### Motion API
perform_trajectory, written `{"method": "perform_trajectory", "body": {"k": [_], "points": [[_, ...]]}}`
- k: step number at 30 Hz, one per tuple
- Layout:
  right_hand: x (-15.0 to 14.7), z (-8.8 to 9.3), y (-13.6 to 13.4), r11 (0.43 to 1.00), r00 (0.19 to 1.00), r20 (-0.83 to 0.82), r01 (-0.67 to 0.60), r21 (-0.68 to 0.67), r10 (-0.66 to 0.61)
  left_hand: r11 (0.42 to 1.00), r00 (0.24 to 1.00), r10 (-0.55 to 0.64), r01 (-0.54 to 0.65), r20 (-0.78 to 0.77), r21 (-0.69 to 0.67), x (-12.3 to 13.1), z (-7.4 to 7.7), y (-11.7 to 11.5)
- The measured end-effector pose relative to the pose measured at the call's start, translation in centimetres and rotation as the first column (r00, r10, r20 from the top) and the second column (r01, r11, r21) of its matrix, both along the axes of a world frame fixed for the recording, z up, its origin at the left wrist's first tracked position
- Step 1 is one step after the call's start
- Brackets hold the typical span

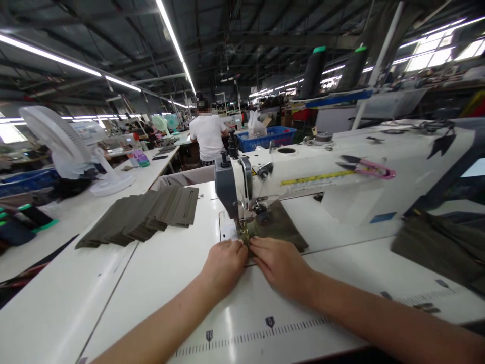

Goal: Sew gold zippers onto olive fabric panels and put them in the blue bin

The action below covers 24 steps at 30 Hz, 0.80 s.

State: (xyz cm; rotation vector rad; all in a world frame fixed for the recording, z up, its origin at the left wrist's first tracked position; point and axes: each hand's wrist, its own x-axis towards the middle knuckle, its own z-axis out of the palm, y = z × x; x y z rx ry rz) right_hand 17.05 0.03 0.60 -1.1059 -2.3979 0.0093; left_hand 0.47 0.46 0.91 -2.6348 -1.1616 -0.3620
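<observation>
A piece of olive-green fabric lies under the needle and presser foot of a white sewing machine. Close in front of the needle, my left hand is closed at the fabric's near edge, fingers curled and fingertips pressed together. My right hand grips the same edge just to the right, its fingers held together and pointing toward the needle. The two hands almost touch. A narrow yellowish strip, perhaps a zipper, shows between the fingertips and the needle. Part of the fabric edge is hidden by my fingers.
Left of the machine lies a fanned stack of dark olive fabric pieces. Pink-handled thread snips rest on the machine arm. More dark fabric is at the right. A white fan stands at the left; a person in white sits ahead.
</observation>
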Motion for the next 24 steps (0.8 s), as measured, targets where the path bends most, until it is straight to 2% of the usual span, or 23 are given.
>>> {"method": "perform_trajectory", "body": {"k": [2, 5, 10, 19, 24], "points": [[0.0, -1.7, -0.5, 0.978, 0.999, -0.006, -0.045, 0.205, 0.047, 0.998, 0.999, -0.047, 0.048, -0.019, 0.035, 0.0, -0.4, -0.4], [0.0, -2.8, -0.3, 0.95, 0.998, 0.002, -0.064, 0.306, 0.066, 0.992, 0.995, -0.093, 0.095, -0.028, 0.077, 0.0, -0.5, -0.2], [-0.1, -2.4, 0.7, 0.954, 0.998, 0.025, -0.068, 0.292, 0.063, 0.963, 0.986, -0.166, 0.165, -0.014, 0.213, -0.2, -0.5, 0.9], [-0.5, -2.7, 2.7, 0.956, 0.998, -0.011, -0.052, 0.29, 0.058, 0.966, 0.988, -0.149, 0.14, 0.028, 0.215, -0.3, -0.7, 2.7], [-0.9, -2.9, 3.1, 0.963, 0.999, -0.022, -0.017, 0.269, 0.024, 0.977, 0.984, -0.121, 0.095, 0.134, 0.19, -0.8, -0.7, 3.0]]}}
